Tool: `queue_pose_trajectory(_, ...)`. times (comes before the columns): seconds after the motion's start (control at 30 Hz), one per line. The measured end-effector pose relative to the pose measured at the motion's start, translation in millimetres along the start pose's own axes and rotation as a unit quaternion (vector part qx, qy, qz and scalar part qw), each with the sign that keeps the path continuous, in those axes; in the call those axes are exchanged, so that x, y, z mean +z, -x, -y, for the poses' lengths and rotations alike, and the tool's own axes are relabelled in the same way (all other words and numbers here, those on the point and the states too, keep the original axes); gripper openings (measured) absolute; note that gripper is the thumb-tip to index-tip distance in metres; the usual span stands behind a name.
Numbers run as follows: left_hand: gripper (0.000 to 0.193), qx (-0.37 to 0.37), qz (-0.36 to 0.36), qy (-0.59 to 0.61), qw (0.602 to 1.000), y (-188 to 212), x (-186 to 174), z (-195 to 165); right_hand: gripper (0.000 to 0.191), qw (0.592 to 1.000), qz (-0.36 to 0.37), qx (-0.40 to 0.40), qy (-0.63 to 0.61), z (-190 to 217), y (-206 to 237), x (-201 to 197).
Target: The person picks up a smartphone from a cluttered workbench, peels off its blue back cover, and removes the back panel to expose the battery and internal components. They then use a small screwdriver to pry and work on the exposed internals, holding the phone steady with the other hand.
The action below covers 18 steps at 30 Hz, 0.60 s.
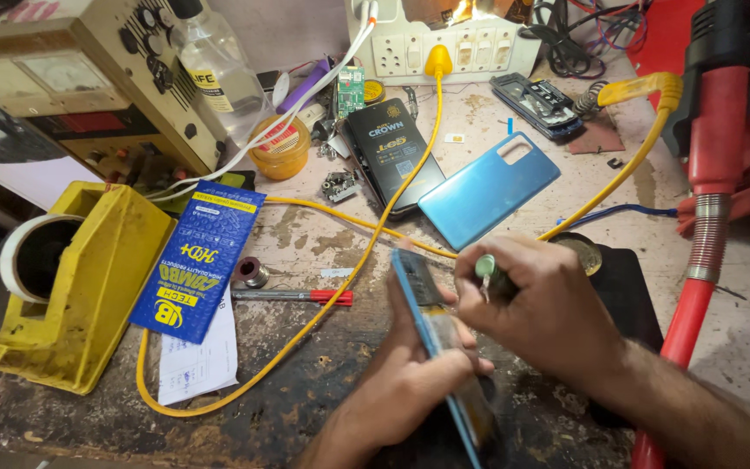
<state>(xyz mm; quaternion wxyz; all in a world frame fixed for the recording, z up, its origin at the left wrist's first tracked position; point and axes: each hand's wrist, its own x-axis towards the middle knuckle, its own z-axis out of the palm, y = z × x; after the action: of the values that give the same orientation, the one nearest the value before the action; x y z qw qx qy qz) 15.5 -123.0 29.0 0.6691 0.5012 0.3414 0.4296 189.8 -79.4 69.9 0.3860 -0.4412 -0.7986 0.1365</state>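
Workbench (305,408), worn and stained, carries everything; places below are given relative to the phone (440,347) held on edge at lower centre. Power supply unit (88,78) sits far up-left of it, the yellow tape dispenser (71,287) well to its left. Red hose tool (705,217) stands off to the right. Yellow cable (340,287) loops across the bench just left of the phone. Blue packet (197,260) lies left of it, between cable and dispenser. Blue back cover (488,189) lies flat just above the phone, dark battery pack (392,152) beyond that. Left hand (410,382) is wrapped around the phone, gripping it from below. Right hand (549,313) is closed on a green-capped screwdriver (486,267), tip at the phone's upper edge. Red-handled tool (292,296) lies left of it, near the cable.
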Motion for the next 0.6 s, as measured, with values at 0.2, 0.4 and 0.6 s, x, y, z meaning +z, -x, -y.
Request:
queue_pose_trajectory(0.2,0.110,0.125,-0.201,0.166,0.957,-3,-9,-1,0.023,0.990,0.119,-0.003,0.072,-21,-5,7)
queue_pose_trajectory(0.4,0.106,0.155,-0.233,0.241,0.929,2,-16,-3,0.021,0.991,0.116,0.036,0.061,-18,-7,0)
queue_pose_trajectory(0.6,0.107,0.138,-0.286,0.257,0.913,7,-17,-8,0.022,0.956,0.226,0.178,0.064,-18,-17,-21)
